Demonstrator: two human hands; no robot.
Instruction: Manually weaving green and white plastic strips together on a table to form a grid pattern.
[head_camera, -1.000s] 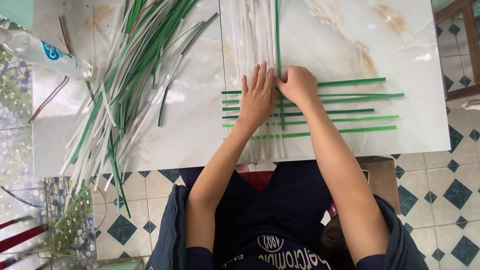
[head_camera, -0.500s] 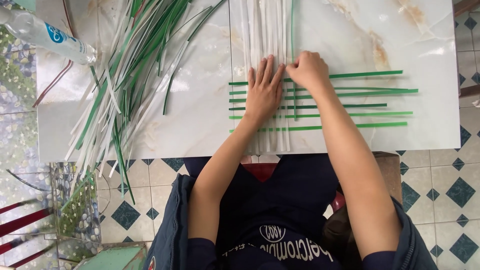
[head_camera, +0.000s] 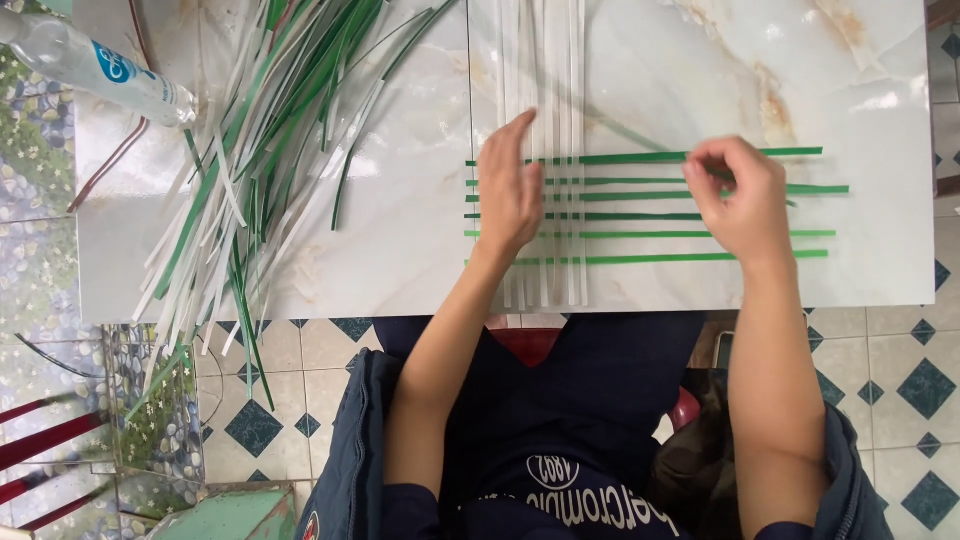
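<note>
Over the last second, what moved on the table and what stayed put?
The right hand slid rightward, away from the white strips, and now pinches at the green strips near their right ends. The left hand stayed flat on the woven crossing, fingers spread. The loose strip pile, plastic bottle and marble table are unchanged.

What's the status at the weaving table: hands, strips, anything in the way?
Left hand flat on white strips. Right hand pinching a green strip. Loose strip pile and bottle lie apart, leftward.
</note>
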